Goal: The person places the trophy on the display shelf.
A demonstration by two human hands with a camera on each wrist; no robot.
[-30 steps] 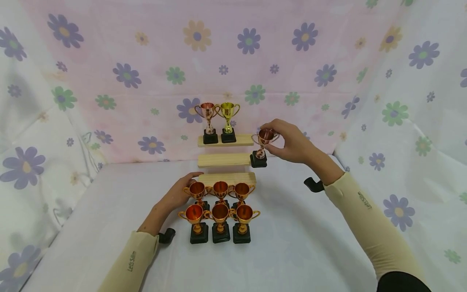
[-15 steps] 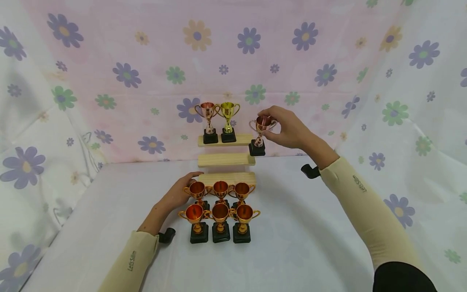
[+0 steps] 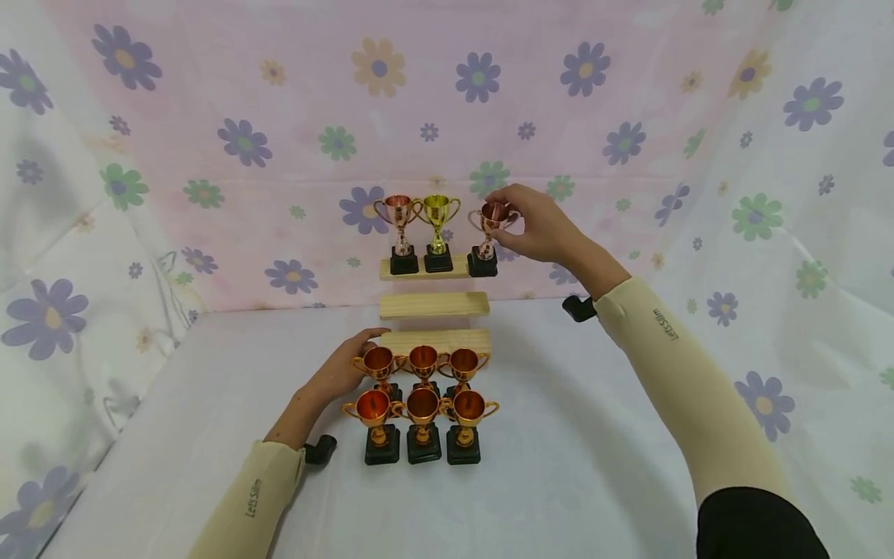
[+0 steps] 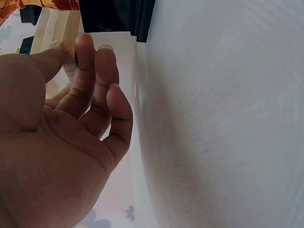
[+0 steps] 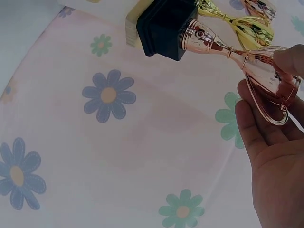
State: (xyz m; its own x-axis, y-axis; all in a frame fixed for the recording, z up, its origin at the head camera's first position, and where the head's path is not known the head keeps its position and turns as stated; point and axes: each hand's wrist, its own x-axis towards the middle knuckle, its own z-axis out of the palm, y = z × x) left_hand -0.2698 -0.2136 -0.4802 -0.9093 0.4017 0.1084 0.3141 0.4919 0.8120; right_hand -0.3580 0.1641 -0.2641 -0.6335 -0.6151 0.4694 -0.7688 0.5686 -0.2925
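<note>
- Head: right hand (image 3: 536, 225) pinches a rose-gold, two-handled metallic trophy (image 3: 486, 244) at the top pale-wooden shelf (image 3: 459, 267); orange-gold cups (image 3: 423, 404) partly hide the left hand (image 3: 341, 371).
- Left wrist: its thumb and forefinger pinch pale wood (image 4: 59, 28).
- Right wrist: the trophy's square black base (image 5: 164, 31) covers most shelf wood.
</note>
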